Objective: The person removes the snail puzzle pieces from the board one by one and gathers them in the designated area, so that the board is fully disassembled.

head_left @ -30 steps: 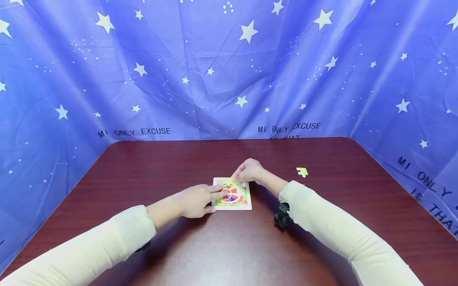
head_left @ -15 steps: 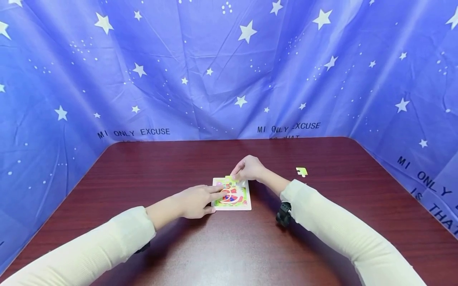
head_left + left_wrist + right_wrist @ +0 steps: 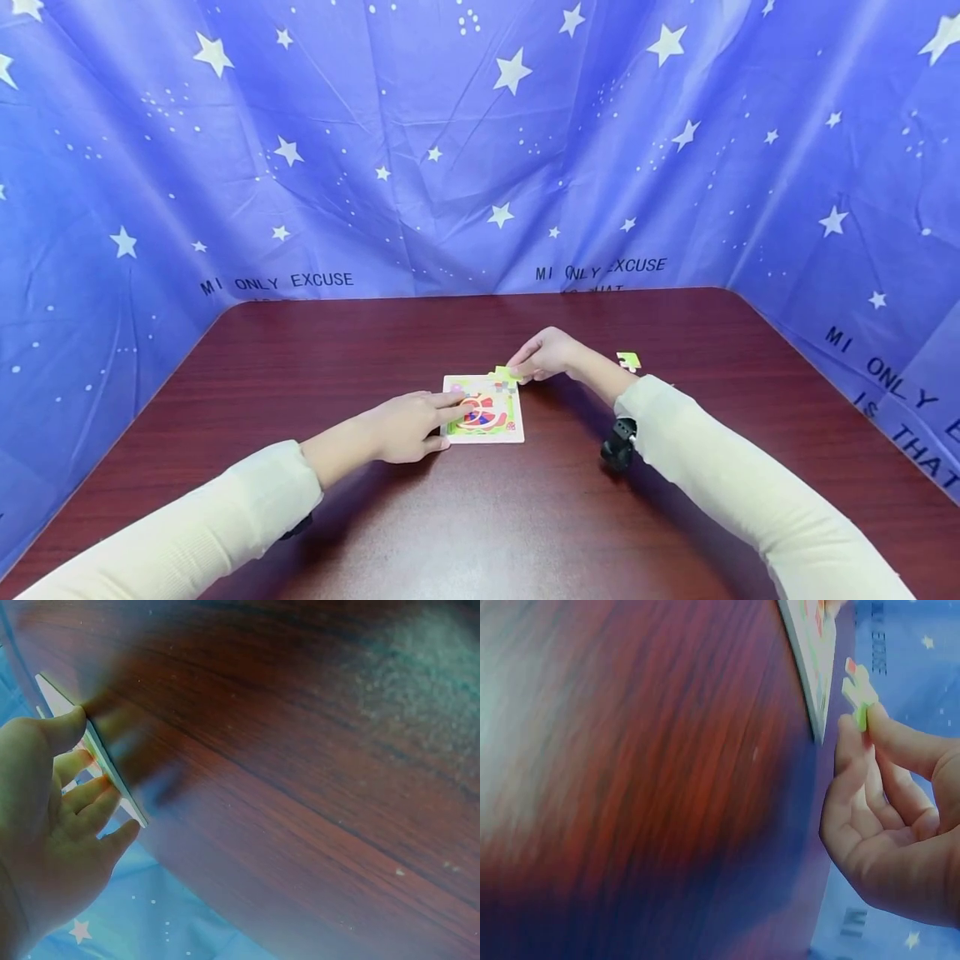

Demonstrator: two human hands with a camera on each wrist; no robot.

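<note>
Lots of room on the table (image 3: 480, 525) between the sleeves (image 3: 210, 517) and behind the board (image 3: 487, 438). Blocked on its left by the left hand (image 3: 408, 427), at its far right corner by the right hand (image 3: 551, 352) and green piece (image 3: 504, 373). Farther right, a loose piece (image 3: 628, 360) in the way.

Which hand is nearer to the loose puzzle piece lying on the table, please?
Right. The right hand is left of the loose puzzle piece, pinching another piece; the left hand is farther left, touching the puzzle board.

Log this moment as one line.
Left grip: on square white-rimmed puzzle board | right grip: pinches yellow-green jigsaw piece near board's far right corner | second yellow-green jigsaw piece: loose on dark-red table
</note>
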